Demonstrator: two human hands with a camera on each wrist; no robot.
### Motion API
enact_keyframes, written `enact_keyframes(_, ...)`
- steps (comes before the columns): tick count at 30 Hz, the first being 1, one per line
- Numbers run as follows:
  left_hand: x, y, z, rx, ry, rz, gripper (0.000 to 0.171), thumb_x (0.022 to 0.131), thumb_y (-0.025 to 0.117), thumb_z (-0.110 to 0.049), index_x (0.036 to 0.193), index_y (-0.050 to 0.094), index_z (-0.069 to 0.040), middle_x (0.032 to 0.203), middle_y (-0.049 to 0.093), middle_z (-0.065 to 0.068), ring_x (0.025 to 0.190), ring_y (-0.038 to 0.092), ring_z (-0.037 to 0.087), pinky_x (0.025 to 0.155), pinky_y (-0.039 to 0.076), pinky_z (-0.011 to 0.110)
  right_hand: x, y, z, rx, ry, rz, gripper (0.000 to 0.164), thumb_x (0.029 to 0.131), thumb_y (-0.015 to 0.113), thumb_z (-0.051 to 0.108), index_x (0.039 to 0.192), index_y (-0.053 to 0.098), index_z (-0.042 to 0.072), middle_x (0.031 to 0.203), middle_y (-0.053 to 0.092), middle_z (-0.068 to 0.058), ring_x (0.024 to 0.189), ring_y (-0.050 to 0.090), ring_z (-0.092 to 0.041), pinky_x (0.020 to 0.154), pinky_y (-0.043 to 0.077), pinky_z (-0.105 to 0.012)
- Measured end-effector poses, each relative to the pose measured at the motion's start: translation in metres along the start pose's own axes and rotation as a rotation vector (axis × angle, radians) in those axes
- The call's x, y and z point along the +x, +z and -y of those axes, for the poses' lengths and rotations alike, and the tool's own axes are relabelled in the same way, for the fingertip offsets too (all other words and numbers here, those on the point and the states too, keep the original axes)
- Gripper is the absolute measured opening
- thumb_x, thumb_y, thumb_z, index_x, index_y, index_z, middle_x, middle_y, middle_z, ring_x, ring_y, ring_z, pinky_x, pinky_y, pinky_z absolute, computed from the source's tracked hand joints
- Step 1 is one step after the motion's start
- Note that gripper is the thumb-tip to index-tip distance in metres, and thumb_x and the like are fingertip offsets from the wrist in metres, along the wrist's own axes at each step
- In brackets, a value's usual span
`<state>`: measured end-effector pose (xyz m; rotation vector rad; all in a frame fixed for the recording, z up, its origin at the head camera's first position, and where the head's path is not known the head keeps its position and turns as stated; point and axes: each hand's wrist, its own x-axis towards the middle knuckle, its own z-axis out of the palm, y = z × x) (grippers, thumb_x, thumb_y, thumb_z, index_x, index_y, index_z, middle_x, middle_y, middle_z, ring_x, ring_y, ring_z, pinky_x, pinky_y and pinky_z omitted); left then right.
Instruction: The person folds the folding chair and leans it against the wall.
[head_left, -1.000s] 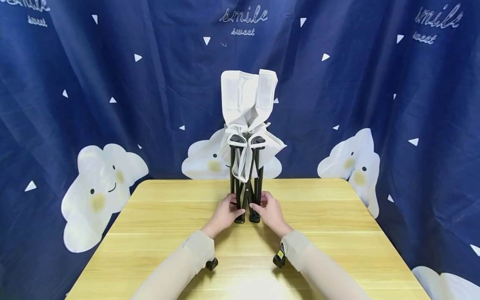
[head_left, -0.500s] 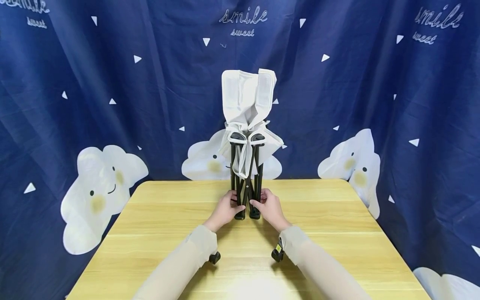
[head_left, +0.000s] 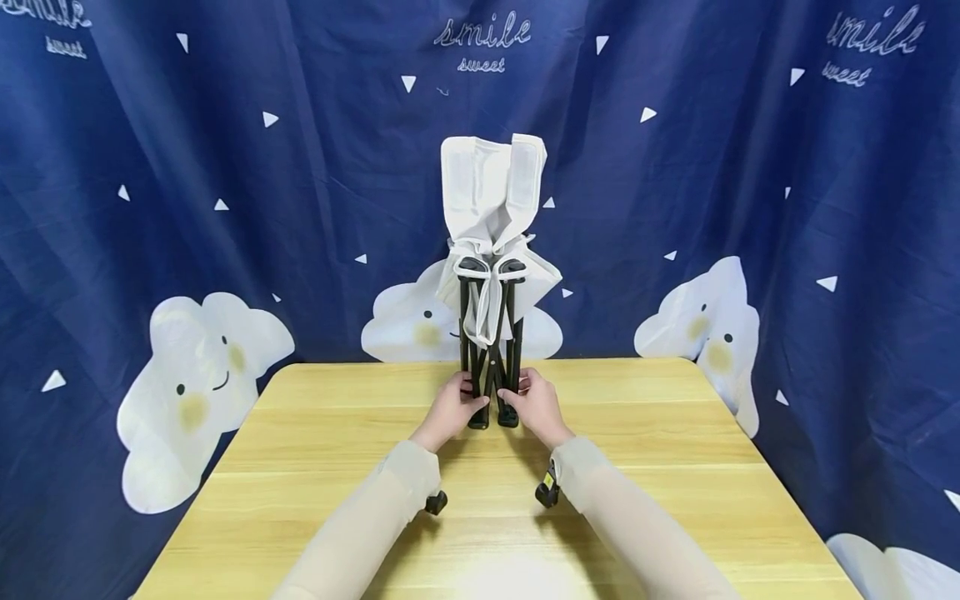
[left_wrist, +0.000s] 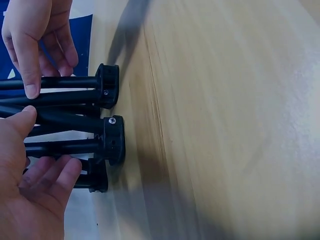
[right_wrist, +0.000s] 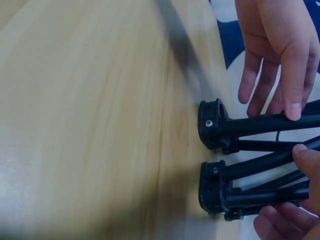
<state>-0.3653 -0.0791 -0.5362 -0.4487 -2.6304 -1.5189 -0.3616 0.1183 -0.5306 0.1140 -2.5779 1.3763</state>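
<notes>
A folded folding chair (head_left: 491, 329) stands upright near the far edge of the table, white fabric bunched at the top above crossed black legs. My left hand (head_left: 448, 414) holds its left legs low down, thumb in front and fingers behind. On the other side my right hand (head_left: 540, 410) grips the right legs the same way. In the left wrist view, black plastic feet (left_wrist: 115, 140) with screws cap the leg tubes, and the left thumb presses on a tube. The right wrist view has the right hand (right_wrist: 287, 220) around the lower tubes, its palm partly cut off by the frame.
The wooden table (head_left: 337, 500) ends just behind the chair. A dark blue curtain (head_left: 300, 208) with white clouds and triangles hangs close behind and at both sides. Black wrist cameras (head_left: 547, 490) hang under the cuffs.
Both hands have moved slightly farther from me together with the chair, which now stands closer to the table's far edge. The grip on the legs looks the same.
</notes>
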Motion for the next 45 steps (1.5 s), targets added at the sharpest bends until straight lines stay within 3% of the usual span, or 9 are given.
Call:
enact_keyframes(18, 0.012, 0.004, -0.014, 0.064, -0.049, -0.033, 0.051, 0.106, 0.070, -0.012, 0.152, 0.053, 0.004, 0.130, 0.071, 0.029, 0.118, 0.075, 0.042, 0.102, 0.062, 0.051, 0.015, 0.004, 0.001, -0.061, 0.104, -0.022, 0.046, 0.097, 0.083, 0.034, 0.123, 0.069, -0.002, 0.090, 0.071, -0.010, 0.069, 0.063, -0.019, 0.065, 0.052, -0.033)
enact_keyframes(23, 0.016, 0.006, -0.015, 0.091, -0.057, -0.048, 0.052, 0.107, 0.069, -0.013, 0.154, 0.052, 0.002, 0.128, 0.073, 0.029, 0.118, 0.075, 0.041, 0.102, 0.062, 0.052, 0.018, 0.005, 0.003, -0.084, 0.128, -0.030, 0.047, 0.097, 0.082, 0.037, 0.122, 0.070, -0.002, 0.084, 0.071, -0.009, 0.066, 0.063, -0.018, 0.068, 0.056, -0.037)
enact_keyframes(29, 0.020, 0.008, -0.016, 0.149, -0.079, -0.056, 0.056, 0.108, 0.068, -0.018, 0.158, 0.049, 0.000, 0.131, 0.073, 0.027, 0.122, 0.073, 0.040, 0.105, 0.060, 0.053, 0.019, 0.005, 0.005, -0.117, 0.158, -0.030, 0.052, 0.097, 0.080, 0.040, 0.121, 0.070, -0.005, 0.090, 0.076, -0.015, 0.070, 0.067, -0.022, 0.079, 0.061, -0.046)
enact_keyframes(36, 0.022, 0.010, -0.015, 0.197, -0.073, -0.070, 0.056, 0.109, 0.067, -0.021, 0.157, 0.049, 0.001, 0.133, 0.072, 0.028, 0.124, 0.071, 0.043, 0.106, 0.058, 0.057, 0.019, 0.005, 0.006, -0.127, 0.184, -0.039, 0.053, 0.098, 0.079, 0.043, 0.120, 0.072, -0.005, 0.114, 0.078, -0.023, 0.094, 0.074, -0.035, 0.090, 0.061, -0.052)
enact_keyframes(39, 0.022, 0.009, -0.012, 0.199, -0.082, -0.058, 0.058, 0.109, 0.068, -0.024, 0.158, 0.048, 0.001, 0.134, 0.072, 0.028, 0.124, 0.072, 0.042, 0.107, 0.058, 0.056, 0.021, 0.002, 0.005, -0.140, 0.179, -0.035, 0.052, 0.097, 0.079, 0.043, 0.120, 0.072, -0.004, 0.114, 0.078, -0.022, 0.099, 0.075, -0.037, 0.092, 0.060, -0.052)
enact_keyframes(45, 0.018, -0.002, -0.004, 0.206, -0.072, -0.042, 0.059, 0.108, 0.067, -0.027, 0.153, 0.050, 0.008, 0.139, 0.068, 0.031, 0.128, 0.069, 0.045, 0.111, 0.055, 0.058, 0.021, -0.013, 0.003, -0.156, 0.144, -0.011, 0.052, 0.098, 0.078, 0.038, 0.124, 0.072, -0.006, 0.103, 0.079, -0.020, 0.094, 0.074, -0.035, 0.090, 0.060, -0.052)
